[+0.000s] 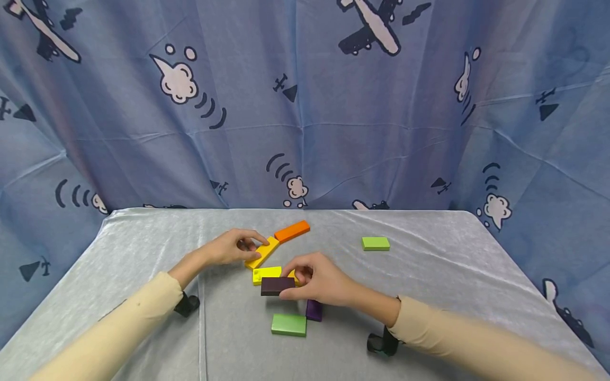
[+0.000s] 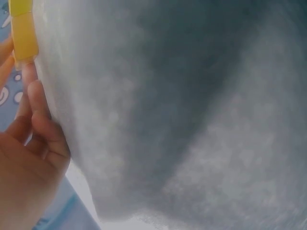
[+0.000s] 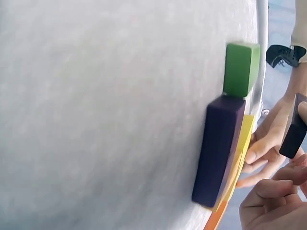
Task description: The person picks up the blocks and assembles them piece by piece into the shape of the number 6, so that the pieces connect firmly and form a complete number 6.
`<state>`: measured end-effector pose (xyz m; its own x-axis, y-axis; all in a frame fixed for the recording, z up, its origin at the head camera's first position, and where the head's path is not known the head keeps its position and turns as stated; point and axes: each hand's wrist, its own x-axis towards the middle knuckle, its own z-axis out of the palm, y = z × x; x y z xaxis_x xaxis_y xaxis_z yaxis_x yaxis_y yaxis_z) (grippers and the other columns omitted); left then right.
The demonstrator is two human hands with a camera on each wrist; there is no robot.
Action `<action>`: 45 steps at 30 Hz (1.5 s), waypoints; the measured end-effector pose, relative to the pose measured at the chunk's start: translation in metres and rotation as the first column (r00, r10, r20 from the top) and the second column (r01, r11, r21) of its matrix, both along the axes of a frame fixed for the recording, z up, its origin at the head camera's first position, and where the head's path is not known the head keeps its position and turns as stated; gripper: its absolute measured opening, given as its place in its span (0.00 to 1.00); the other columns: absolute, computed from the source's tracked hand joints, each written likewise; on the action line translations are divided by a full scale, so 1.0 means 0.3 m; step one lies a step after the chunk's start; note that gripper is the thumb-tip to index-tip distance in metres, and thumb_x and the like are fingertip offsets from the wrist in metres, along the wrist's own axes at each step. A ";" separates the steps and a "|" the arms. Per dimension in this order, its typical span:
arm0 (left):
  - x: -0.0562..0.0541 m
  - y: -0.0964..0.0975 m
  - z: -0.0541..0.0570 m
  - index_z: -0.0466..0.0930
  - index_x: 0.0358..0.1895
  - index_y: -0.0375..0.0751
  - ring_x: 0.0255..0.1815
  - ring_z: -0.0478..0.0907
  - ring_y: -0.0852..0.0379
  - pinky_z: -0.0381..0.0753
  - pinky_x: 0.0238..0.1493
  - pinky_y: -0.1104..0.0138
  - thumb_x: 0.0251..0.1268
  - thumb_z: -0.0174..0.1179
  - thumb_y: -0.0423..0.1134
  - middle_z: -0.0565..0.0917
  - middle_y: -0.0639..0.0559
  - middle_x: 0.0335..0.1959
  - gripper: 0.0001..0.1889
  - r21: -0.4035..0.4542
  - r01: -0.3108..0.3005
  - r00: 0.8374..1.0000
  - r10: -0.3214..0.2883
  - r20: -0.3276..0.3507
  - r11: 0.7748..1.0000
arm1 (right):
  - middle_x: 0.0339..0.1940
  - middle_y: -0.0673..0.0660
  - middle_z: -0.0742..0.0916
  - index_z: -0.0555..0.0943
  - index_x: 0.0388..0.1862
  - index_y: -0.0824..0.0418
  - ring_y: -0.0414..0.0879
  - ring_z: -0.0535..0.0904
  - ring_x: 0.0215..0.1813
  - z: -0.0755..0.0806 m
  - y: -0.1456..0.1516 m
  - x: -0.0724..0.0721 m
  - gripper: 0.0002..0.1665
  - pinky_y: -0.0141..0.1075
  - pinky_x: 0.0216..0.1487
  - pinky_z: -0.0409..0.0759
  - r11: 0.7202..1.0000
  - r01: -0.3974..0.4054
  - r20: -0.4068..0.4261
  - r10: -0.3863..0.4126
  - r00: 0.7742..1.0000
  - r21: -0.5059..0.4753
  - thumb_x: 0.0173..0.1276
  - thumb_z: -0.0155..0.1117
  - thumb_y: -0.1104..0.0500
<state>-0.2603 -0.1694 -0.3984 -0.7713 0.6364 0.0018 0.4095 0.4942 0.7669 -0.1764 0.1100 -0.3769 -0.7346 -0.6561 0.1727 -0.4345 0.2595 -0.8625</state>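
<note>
1. Two hands work at once: the right hand (image 1: 320,281) pinches the dark block (image 1: 274,286) between thumb and fingers, raised off the table (image 1: 233,328) beside the yellow block (image 1: 265,275).
2. The left hand (image 1: 234,247) has thumb and forefinger slightly spread, touching the amber block (image 1: 265,253); whether they pinch it, I cannot tell.
3. A light touch there should do; a hard push could drive the amber block against the orange block (image 1: 292,232), whose end meets it.
4. The thumb lies near one end of the dark block, so a firm, level pinch would help stop it tilting.
5. Low under the right hand, the purple block (image 1: 314,311) sits with a corner at the green block (image 1: 288,325); lifting the wrist before any sideways move would guard both.
6. The lime block (image 1: 375,244) lies well apart and needs no care.
</note>
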 end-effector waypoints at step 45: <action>0.006 -0.006 0.002 0.82 0.59 0.34 0.36 0.79 0.52 0.78 0.36 0.64 0.71 0.64 0.31 0.83 0.49 0.38 0.16 0.022 0.018 1.000 -0.018 -0.017 1.000 | 0.17 0.47 0.72 0.86 0.32 0.53 0.37 0.66 0.20 -0.025 -0.171 0.141 0.13 0.42 0.65 0.69 0.979 0.190 0.065 -0.195 0.979 0.075 0.54 0.85 0.56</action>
<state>-0.2586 -0.1711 -0.3977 -0.7596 0.6497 0.0285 0.4307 0.4698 0.7706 -0.1341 0.0586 -0.3845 -0.8572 -0.5095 0.0750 -0.3086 0.3916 -0.8668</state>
